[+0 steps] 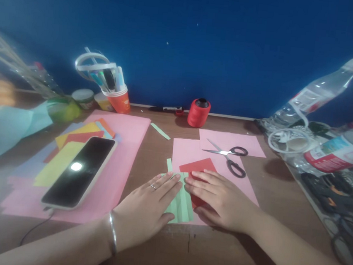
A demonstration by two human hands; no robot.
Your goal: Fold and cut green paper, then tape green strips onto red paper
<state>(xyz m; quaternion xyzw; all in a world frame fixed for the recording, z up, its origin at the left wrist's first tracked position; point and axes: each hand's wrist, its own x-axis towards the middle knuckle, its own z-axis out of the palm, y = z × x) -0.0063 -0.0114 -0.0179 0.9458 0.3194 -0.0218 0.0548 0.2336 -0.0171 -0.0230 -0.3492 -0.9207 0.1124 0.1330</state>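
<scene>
Both hands are down on the paper now, right in front of me on the brown wooden table (151,263). The left hand (153,201), wearing a slim silver ring (153,186) and a shiny silver bangle (112,234), lies palm down, fingers stretched side by side over a pale green sheet of creased paper (185,210). Over comes the right hand (222,197), also flat, fingertips by the green sheet's right edge, fingers across a red piece of paper (198,165). Nothing is pinched in either hand; it's all flat pressing. Whether the green overlaps the red under those fingers, I can't tell.

Both papers sit on a large pink sheet (245,191), and just beyond lie black-handled metal scissors (224,153), blades spread (pointing left, I notice), reaching onto a second pink sheet (258,145). Further back stands a bright red spool of thread (198,114), with a narrow green paper strip (160,131) lying to its left. Over on the left, a black-screened smartphone (80,173) rests on fanned coloured papers (56,167)!
</scene>
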